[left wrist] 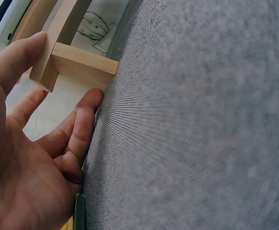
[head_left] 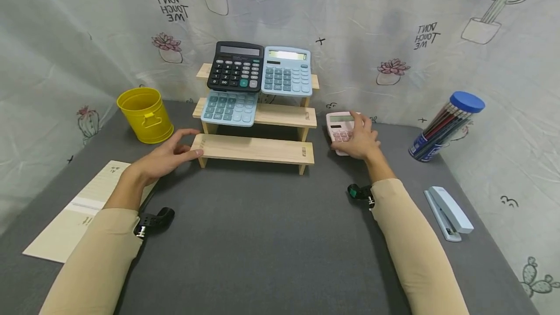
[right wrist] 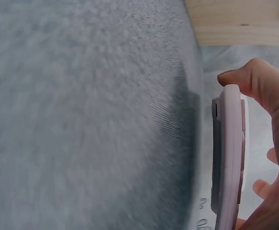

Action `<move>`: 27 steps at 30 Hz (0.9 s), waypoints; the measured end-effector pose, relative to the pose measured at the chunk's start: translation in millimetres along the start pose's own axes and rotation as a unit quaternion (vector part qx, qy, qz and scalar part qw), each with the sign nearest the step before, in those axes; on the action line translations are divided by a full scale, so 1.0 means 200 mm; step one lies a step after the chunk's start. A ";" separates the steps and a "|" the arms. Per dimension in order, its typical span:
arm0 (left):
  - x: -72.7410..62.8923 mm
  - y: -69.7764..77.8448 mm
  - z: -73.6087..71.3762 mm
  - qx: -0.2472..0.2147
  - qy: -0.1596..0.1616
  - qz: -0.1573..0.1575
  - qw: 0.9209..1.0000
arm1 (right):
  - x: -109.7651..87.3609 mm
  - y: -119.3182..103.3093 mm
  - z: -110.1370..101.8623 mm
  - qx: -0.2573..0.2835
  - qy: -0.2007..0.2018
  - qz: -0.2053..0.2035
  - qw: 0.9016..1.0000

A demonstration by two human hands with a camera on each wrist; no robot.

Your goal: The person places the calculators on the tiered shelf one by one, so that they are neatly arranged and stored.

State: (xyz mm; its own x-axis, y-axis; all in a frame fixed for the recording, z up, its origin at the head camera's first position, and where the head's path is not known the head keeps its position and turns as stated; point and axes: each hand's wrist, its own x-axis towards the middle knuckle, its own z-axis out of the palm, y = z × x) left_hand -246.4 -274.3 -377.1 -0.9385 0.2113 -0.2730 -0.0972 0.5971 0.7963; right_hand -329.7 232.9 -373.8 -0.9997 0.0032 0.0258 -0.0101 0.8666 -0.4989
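My right hand (head_left: 360, 140) grips a pink calculator (head_left: 339, 123), its thumb at the near edge and fingers over the far right side. In the right wrist view the calculator (right wrist: 231, 158) appears edge-on, with a gap between it and the table. With thumb and forefinger, my left hand (head_left: 164, 157) holds the left end of the lowest step of a three-step wooden stand (head_left: 253, 148). A black calculator (head_left: 235, 68) and a light blue calculator (head_left: 286, 73) lean side by side on the top step. Another blue calculator (head_left: 229, 108) rests on the middle step, partly hidden by the black one.
A yellow bucket (head_left: 146, 115) stands left of the stand, behind an open notebook (head_left: 76, 213). At the right are a blue-lidded pencil tub (head_left: 446, 128) and a light blue stapler (head_left: 448, 213). A patterned curtain (head_left: 280, 8) hangs behind the grey table (head_left: 262, 247).
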 end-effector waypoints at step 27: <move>0.00 0.01 0.01 -0.005 -0.001 0.002 1.000 | -0.33 -0.06 -0.22 0.008 0.036 -0.127 0.991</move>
State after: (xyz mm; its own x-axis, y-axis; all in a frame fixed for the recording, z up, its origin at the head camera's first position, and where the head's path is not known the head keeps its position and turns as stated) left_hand -246.2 -272.3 -376.6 -0.9386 0.2153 -0.2697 -0.0960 0.5879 0.8032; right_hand -262.4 243.7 -331.2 -0.9607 -0.1774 0.2133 -0.2614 0.8362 -0.4821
